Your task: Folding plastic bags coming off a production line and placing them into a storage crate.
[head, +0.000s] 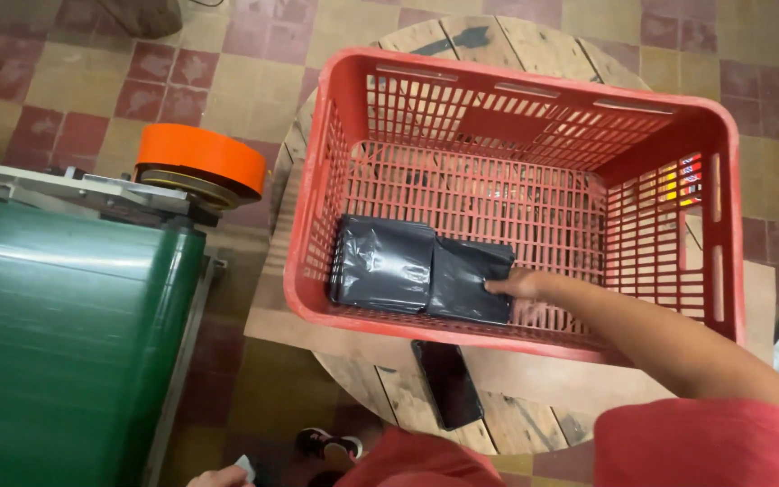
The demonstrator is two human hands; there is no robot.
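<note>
A red plastic crate (317,225) stands on a round wooden table (534,410). Two black plastic-wrapped packages lie side by side on its floor at the near left: the left package (382,263) and the right package (466,275). My right hand (520,287) reaches in over the near wall, and its fingers hold the right package by its right edge. Only a sliver of my left hand (218,476) shows at the bottom edge, down beside the table, with a small white thing (245,464) at its fingertips.
A green conveyor belt (56,343) with a metal frame fills the left side. An orange tape roll (200,158) sits at its far end. A black phone (448,383) lies on the table in front of the crate. The floor is red and tan tile (92,81).
</note>
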